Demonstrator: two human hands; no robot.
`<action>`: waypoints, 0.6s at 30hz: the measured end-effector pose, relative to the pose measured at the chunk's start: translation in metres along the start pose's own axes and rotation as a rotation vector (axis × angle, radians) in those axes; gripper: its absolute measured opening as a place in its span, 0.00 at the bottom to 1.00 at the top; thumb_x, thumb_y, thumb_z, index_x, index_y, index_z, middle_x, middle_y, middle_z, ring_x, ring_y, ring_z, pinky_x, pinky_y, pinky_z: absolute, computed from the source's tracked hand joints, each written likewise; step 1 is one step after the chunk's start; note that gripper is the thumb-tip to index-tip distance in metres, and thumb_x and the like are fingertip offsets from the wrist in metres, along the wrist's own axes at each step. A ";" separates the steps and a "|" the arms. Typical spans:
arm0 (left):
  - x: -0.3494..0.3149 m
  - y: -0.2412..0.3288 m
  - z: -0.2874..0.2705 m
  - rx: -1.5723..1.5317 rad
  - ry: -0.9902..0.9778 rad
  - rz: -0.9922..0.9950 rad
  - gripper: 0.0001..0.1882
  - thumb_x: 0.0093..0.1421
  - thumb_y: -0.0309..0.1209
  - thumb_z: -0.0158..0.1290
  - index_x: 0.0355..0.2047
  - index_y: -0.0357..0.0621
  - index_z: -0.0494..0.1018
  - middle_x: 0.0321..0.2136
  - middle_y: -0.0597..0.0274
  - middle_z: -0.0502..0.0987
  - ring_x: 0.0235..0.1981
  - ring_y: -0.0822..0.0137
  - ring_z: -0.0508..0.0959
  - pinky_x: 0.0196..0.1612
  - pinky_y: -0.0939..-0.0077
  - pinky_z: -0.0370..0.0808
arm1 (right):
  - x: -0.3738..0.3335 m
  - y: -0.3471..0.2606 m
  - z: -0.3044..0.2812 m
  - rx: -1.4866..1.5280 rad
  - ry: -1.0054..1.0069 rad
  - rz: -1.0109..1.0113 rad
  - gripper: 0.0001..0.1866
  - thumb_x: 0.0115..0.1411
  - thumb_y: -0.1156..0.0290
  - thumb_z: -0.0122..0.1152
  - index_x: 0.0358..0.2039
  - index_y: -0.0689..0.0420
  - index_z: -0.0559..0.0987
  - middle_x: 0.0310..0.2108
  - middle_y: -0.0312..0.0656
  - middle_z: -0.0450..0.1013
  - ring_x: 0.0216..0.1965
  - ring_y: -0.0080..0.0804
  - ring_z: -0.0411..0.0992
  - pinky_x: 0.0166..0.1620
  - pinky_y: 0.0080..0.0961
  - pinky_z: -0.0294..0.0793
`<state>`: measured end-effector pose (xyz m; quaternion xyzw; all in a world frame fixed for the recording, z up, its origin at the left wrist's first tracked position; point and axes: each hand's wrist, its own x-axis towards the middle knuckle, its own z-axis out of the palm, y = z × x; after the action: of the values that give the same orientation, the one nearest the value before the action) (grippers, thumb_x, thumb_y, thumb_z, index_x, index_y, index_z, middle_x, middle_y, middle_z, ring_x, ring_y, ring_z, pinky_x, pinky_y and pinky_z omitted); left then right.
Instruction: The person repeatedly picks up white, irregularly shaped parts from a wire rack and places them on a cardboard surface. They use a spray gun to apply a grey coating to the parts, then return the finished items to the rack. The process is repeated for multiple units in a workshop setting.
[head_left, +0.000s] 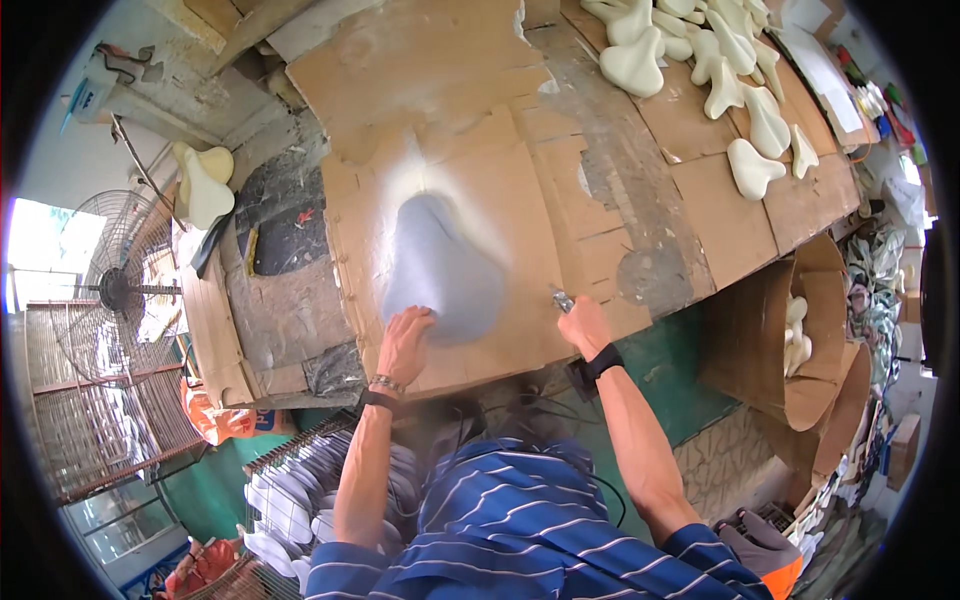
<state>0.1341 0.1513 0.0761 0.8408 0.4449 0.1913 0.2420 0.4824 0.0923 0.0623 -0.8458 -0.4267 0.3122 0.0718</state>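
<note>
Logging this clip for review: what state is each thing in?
Left hand: fingertips on gray seat piece
Right hand: closed around small metallic tool
Gray seat piece: lying on cardboard, wide end nearest person
Cream seat pieces: lying loose
Cardboard box: open, pale pieces inside
Fan: spinning or not, unclear

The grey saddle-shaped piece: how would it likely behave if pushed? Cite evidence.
The grey piece probably keeps its shape: its smooth outline shows no sag. Rolling seems unlikely, given its broad, tapered outline on the cardboard. A push from the left hand at its near-left edge might swivel it.
</note>
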 end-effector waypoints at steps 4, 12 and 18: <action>-0.005 -0.002 -0.005 0.016 -0.086 -0.008 0.21 0.54 0.19 0.51 0.49 0.43 0.73 0.54 0.52 0.76 0.61 0.48 0.72 0.64 0.47 0.66 | 0.000 0.000 0.002 0.007 0.018 -0.001 0.10 0.51 0.72 0.60 0.29 0.66 0.82 0.33 0.64 0.79 0.38 0.63 0.80 0.42 0.51 0.80; 0.032 0.000 0.023 0.036 -0.014 -0.356 0.34 0.58 0.43 0.62 0.62 0.45 0.66 0.64 0.49 0.67 0.67 0.45 0.64 0.69 0.47 0.60 | -0.006 -0.014 -0.007 -0.009 0.031 0.040 0.10 0.51 0.72 0.59 0.28 0.68 0.82 0.32 0.66 0.79 0.38 0.65 0.79 0.42 0.53 0.80; 0.055 -0.014 0.068 0.208 0.043 -0.305 0.41 0.56 0.44 0.66 0.70 0.58 0.63 0.73 0.53 0.55 0.75 0.46 0.52 0.73 0.38 0.48 | -0.005 -0.015 -0.005 -0.013 0.041 0.029 0.10 0.51 0.72 0.59 0.28 0.68 0.82 0.33 0.66 0.79 0.38 0.65 0.79 0.42 0.53 0.79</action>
<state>0.1911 0.1879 0.0187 0.7797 0.5897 0.1234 0.1704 0.4728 0.0985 0.0742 -0.8586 -0.4147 0.2931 0.0705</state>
